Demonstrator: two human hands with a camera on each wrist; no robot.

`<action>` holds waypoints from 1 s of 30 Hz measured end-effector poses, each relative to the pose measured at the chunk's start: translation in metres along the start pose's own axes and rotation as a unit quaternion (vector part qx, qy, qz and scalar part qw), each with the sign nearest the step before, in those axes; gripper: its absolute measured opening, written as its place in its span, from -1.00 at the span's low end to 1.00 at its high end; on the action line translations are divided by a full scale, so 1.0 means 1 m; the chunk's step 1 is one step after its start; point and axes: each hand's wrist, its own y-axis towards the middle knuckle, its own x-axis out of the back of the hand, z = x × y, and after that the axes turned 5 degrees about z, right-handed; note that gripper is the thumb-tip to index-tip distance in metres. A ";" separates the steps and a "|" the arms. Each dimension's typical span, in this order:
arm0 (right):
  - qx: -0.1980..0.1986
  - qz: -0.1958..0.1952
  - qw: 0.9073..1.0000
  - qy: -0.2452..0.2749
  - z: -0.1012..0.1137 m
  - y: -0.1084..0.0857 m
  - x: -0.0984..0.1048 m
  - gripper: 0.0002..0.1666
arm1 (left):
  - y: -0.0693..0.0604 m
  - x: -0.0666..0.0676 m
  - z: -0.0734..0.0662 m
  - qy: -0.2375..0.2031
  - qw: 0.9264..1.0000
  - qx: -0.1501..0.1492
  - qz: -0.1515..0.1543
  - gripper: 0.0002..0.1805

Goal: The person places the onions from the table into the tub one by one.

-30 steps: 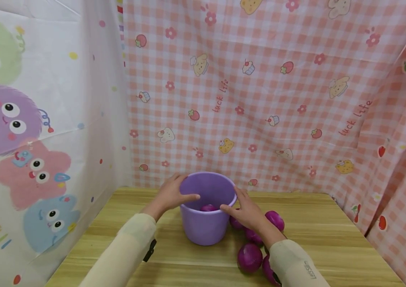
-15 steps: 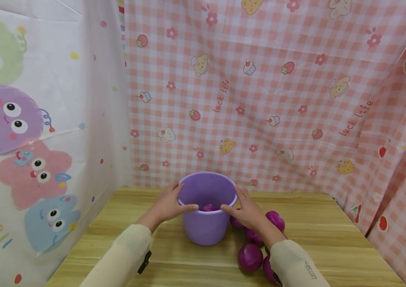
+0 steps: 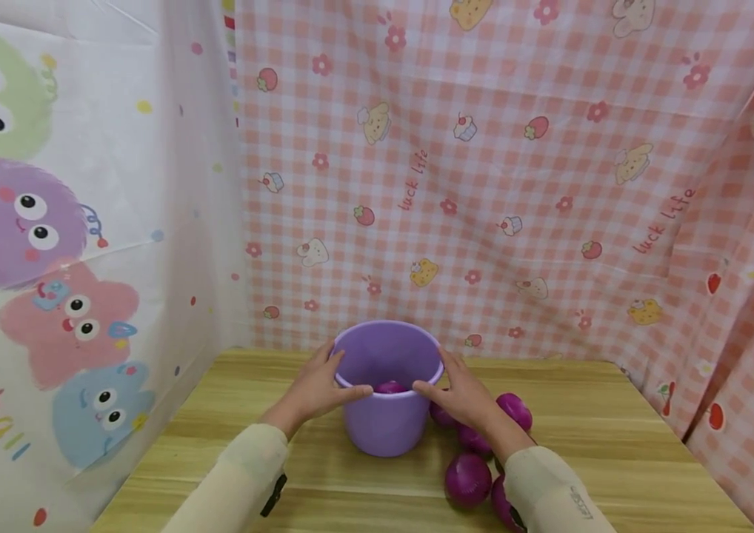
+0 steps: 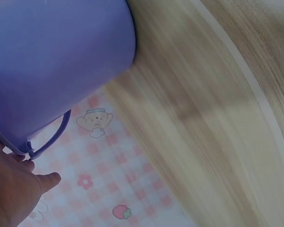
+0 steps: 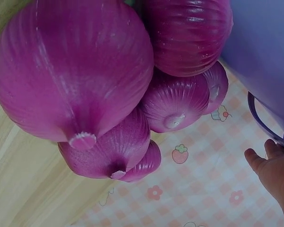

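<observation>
A purple plastic bucket point(image 3: 386, 426) stands upright on the table in the head view, with a red onion point(image 3: 390, 387) partly visible inside. At its left rim, my left hand point(image 3: 313, 385) grips the edge, thumb along the front. My right hand point(image 3: 462, 392) holds the opposite side of the rim, its thumb also at the front. The left wrist view shows fingers beside the rim and the bucket's handle point(image 4: 60, 132). Several red onions point(image 3: 468, 480) lie right of the bucket, some partly under my right forearm; the right wrist view shows these onions point(image 5: 71, 66) up close.
The wood-grain table point(image 3: 617, 444) extends to both sides. A pink checked cloth point(image 3: 484, 185) hangs behind it, and a white cartoon-print cloth point(image 3: 184, 185) hangs on the left.
My left hand has shifted its hold on the rim, its thumb moving from over the opening down to the front edge. My right hand stays on the rim; the bucket stays almost in place.
</observation>
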 end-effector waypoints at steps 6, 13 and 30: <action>0.001 -0.002 1.000 0.002 -0.001 0.000 -0.001 0.15 | -0.001 -0.002 0.001 0.011 1.000 0.008 0.002 0.21; 0.004 -0.005 1.000 0.005 -0.003 0.000 -0.003 0.14 | -0.001 -0.004 0.002 0.009 1.000 0.022 0.006 0.23; 0.002 -0.021 1.000 0.014 -0.015 -0.027 0.038 -0.01 | -0.003 -0.005 0.002 0.028 1.000 0.012 -0.001 0.07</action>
